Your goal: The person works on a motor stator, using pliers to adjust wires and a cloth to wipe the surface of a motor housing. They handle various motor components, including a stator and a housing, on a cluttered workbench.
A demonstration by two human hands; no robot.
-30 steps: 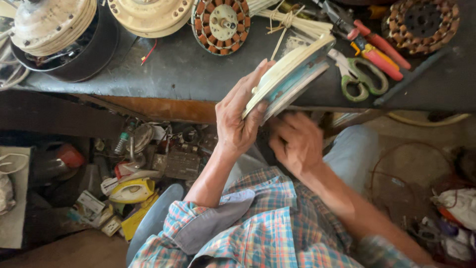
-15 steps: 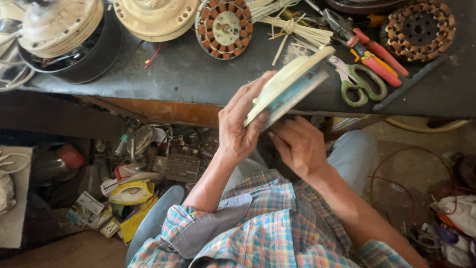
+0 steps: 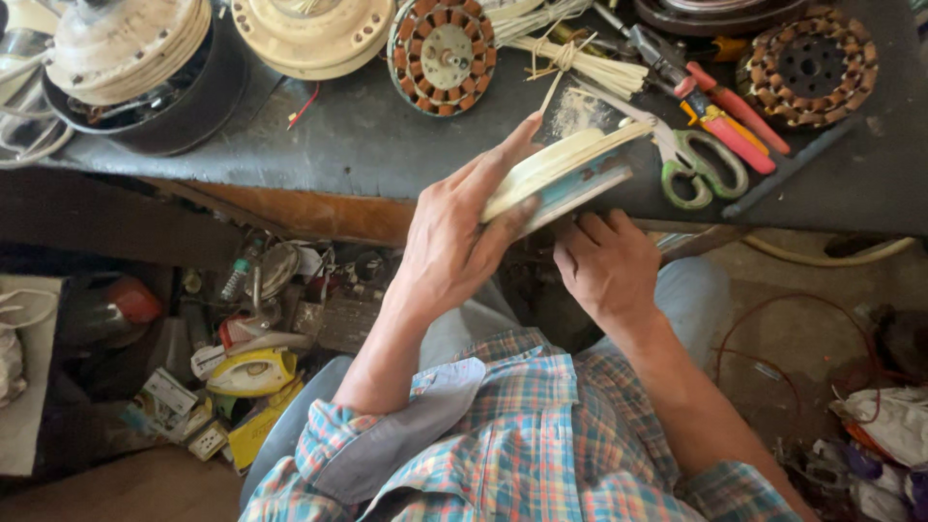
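While my left hand (image 3: 454, 242) clamps the cream and pale blue disc-shaped cover (image 3: 561, 174) by its rim, thumb over the top edge and fingers spread across the near face, I keep the piece tilted on edge just above the front lip of the dark workbench (image 3: 367, 145). Held that way, its underside faces my right hand (image 3: 609, 266), which sits directly below it with the fingers curled together against the lower part of the cover; whether they pinch anything small there I cannot tell, since the cover hides the fingertips. I judge the tilt is for reach: the left hand steadies, the right works from beneath.

Along the bench top, things lie within arm's length rather than in order. Green-handled scissors (image 3: 701, 169) rest just right of the cover, with red-handled pliers (image 3: 730, 121) beside them, both handles turned toward me for a quick pick-up. A tied bundle of pale sticks (image 3: 570, 63) lies behind the cover. One copper-wound stator (image 3: 443, 53) sits behind my left hand, another (image 3: 807, 63) at the far right, and a cream motor housing (image 3: 314, 29) and a black bowl (image 3: 184, 97) holding a further cream part stand well to the left, clear of the working spot. Below the bench, a cluttered shelf (image 3: 242, 329) holds a yellow iron (image 3: 253, 372) and odd parts.
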